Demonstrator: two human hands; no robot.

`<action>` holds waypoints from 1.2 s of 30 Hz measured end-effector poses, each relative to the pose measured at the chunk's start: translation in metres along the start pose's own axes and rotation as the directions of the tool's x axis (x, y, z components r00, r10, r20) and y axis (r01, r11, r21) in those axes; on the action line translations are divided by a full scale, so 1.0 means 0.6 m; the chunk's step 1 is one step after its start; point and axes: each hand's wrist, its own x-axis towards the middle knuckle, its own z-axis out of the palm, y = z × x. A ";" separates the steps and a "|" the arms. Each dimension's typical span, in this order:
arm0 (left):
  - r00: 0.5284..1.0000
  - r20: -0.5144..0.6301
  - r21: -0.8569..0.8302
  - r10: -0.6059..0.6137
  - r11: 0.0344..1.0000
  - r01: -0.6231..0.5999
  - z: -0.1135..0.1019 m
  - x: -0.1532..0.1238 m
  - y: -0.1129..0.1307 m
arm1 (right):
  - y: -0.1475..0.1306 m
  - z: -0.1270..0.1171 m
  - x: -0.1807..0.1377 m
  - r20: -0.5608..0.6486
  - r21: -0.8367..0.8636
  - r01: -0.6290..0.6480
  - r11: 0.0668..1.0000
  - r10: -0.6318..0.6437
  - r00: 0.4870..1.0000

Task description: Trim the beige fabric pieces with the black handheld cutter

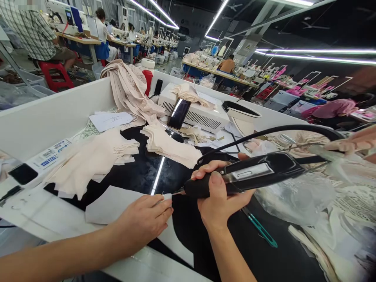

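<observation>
My right hand [223, 192] is wrapped around a black corded power tool [249, 174], which has a silver switch plate on its side and a thin tip pointing left. My left hand [148, 215] is closed over a small white piece [167, 197] right at that tip; whether the two touch is hard to tell. Below my left hand lies white paper [114, 205] on the black work surface [188, 223]. A stack of beige fabric pieces [173, 145] rests just beyond, and another beige stack [91, 156] spreads to the left.
Teal thread snips [263, 231] lie right of my right forearm. Clear plastic bags [296, 199] and lace crowd the right, where another person's hand [358, 143] reaches in. A phone [179, 113] leans against a white vented box [199, 113]. A white side wall [58, 109] borders the left.
</observation>
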 end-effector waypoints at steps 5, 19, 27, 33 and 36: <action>0.999 0.046 0.009 0.016 1.000 -0.017 0.000 -0.003 -0.004 | 0.007 0.001 -0.005 0.005 0.013 -0.015 1.000 0.015 1.000; 0.999 0.032 -0.020 -0.003 1.000 0.003 -0.003 0.000 -0.006 | 0.005 0.009 -0.004 -0.022 0.010 -0.010 1.000 0.010 1.000; 0.997 0.076 -0.007 0.005 1.000 -0.005 -0.002 -0.004 -0.006 | 0.007 0.012 -0.005 -0.030 -0.008 -0.028 1.000 0.028 0.999; 0.996 0.090 -0.028 -0.002 1.000 0.005 -0.005 -0.003 -0.008 | 0.006 0.014 -0.007 -0.021 0.036 -0.030 0.999 0.031 0.999; 0.998 0.070 -0.035 0.004 0.999 -0.001 -0.004 -0.001 -0.009 | 0.008 0.016 -0.011 0.009 0.048 -0.033 0.998 0.032 0.999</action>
